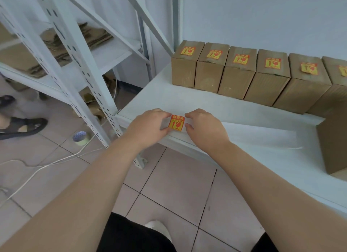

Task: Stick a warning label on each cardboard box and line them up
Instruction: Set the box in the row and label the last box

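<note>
Pinching a warning label (177, 122) at the shelf's (225, 109) near left corner.
Feather-light, limp, likely tacky underneath: best taken by its edges. Pinched at left edge by left hand (150, 126); right hand (204, 129) curled just beside right edge, contact unclear.

Red-and-yellow label (177, 122), brown boxes (239, 71)

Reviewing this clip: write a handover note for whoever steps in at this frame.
Left hand pinches the red-and-yellow square warning label at the front corner of the white table; right hand has fingertips at its right edge, grip unclear.
Done: six brown cardboard boxes lined up along the wall, each labelled on top.
To do: the further brown cardboard box at the right edge shows no label; label it, add it to the row.
</note>
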